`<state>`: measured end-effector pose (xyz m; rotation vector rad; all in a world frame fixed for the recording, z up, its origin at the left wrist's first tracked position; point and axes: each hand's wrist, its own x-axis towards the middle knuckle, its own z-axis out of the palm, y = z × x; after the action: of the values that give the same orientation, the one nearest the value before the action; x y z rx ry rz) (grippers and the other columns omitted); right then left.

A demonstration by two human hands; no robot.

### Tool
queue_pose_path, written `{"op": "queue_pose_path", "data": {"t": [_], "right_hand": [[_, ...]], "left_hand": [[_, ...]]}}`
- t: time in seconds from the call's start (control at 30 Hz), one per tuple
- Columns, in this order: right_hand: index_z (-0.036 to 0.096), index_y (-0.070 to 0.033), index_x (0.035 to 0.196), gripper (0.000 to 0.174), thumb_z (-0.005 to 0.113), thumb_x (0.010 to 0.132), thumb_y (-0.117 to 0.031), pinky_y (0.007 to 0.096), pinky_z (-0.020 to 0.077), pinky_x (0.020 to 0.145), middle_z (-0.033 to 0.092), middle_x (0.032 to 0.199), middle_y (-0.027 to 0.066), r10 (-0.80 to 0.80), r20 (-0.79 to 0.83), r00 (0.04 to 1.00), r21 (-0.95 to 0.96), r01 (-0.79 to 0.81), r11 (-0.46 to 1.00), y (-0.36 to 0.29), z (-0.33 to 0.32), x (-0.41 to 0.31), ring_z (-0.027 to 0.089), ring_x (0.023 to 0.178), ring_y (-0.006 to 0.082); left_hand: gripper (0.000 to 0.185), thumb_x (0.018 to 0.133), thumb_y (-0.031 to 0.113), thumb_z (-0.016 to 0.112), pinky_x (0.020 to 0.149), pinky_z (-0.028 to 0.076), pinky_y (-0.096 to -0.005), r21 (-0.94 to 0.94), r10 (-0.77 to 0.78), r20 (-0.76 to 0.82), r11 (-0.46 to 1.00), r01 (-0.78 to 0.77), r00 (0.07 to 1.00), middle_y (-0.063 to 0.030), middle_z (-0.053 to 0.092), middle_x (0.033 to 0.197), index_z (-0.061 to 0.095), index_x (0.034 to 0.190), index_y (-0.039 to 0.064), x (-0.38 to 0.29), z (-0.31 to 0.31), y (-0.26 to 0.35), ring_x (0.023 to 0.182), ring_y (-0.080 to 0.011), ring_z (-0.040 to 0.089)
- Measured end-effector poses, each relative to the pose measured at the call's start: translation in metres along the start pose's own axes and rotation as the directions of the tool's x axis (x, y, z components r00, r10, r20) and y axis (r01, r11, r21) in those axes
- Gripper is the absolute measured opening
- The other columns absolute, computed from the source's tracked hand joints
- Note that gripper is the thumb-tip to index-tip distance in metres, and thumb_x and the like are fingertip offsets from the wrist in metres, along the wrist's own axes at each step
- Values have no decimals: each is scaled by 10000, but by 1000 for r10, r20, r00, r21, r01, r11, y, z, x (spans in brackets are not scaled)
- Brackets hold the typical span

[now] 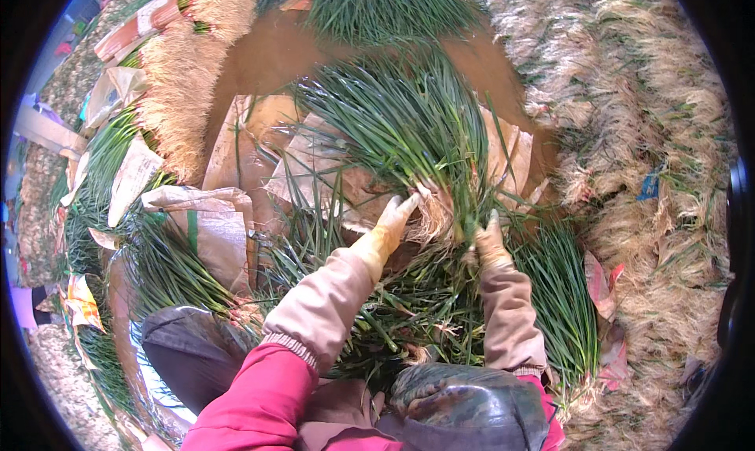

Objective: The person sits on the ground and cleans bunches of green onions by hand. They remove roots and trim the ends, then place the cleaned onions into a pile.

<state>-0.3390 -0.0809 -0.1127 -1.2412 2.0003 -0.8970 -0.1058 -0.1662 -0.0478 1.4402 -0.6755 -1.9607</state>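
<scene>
A large bunch of green onions or similar leafy alliums lies before me, leaves fanned away and pale roots towards me. My left hand, in a yellowish glove, touches the left side of the root end; its far fingers are partly hidden. My gloved right hand is at the right of the roots, around a few loose green stalks. Between my forearms lies a heap of loose leaves and stalks. Under the bunch are flattened woven sacks.
Muddy brown water lies beyond the sacks. Another bunch rests at the far side. Bunches lie beside my left knee and right arm. Stacked bunches with roots outward line the left and right. A folded sack stands at left.
</scene>
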Motion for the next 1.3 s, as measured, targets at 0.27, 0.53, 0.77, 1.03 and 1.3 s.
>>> {"op": "queue_pose_path", "data": {"t": [0.27,0.53,0.77,1.03,1.3], "right_hand": [[448,-33,1267,549,560,794,-287,442,304,1019,438,1292,215,-92,554,827,-539,441,717,-69,37,-181,394,1202,387],[530,-30,1129,467,577,792,-349,422,404,901,565,1067,182,-223,336,915,-314,332,890,-93,1,-115,528,1017,329],[492,1,1151,500,569,751,-288,429,391,905,508,1175,244,-2,771,637,-397,482,781,-139,82,-105,484,1105,336],[606,-46,1051,232,555,852,-154,348,447,879,631,999,125,-235,595,769,243,106,964,-93,41,-72,590,964,229],[605,-57,910,304,598,759,-321,396,489,696,592,831,118,-370,216,904,-762,393,515,-81,68,-1,596,772,272]], "left_hand": [[456,790,171,578,895,425,-405,768,336,565,119,-629,753,-225,559,1079,464,1197,1,-99,-69,-92,1014,-377,532],[302,723,81,546,773,446,-434,761,319,593,79,-644,739,-180,568,901,535,1013,-1,-142,-87,-91,875,-375,545],[343,685,18,549,885,392,-418,664,748,349,227,-712,565,-193,507,1013,496,1024,34,-135,-62,-57,978,-369,492],[249,834,139,525,864,440,-370,880,146,307,332,-339,941,-166,577,1027,571,1056,36,-118,-95,-95,988,-342,542],[225,831,71,586,851,433,-293,568,341,205,722,-395,918,-74,585,964,575,1051,26,-108,-99,-117,932,-171,551]]}}
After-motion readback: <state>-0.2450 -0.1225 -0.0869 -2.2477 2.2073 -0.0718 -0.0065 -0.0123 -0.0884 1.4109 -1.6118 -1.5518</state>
